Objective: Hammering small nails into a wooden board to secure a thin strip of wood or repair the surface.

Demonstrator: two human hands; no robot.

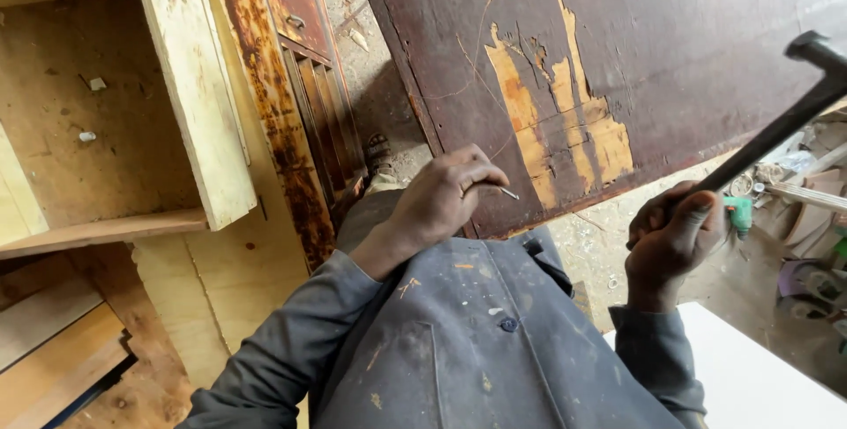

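My left hand point(445, 195) pinches a small nail point(507, 192) against the lower edge of a dark brown wooden panel point(670, 50) whose veneer is peeling in pale patches. My right hand point(675, 235) grips the dark handle of a hammer point(785, 125), raised to the right of the nail, with its head up near the frame's right edge. Both arms wear a dusty grey jacket with paint specks.
A pale wooden drawer box point(190, 85) with small screws inside lies at the left. A rusty, reddish door point(300, 59) leans beside it. A white board point(759, 385) sits at lower right. Scrap and tools lie on the dirt floor at the far right.
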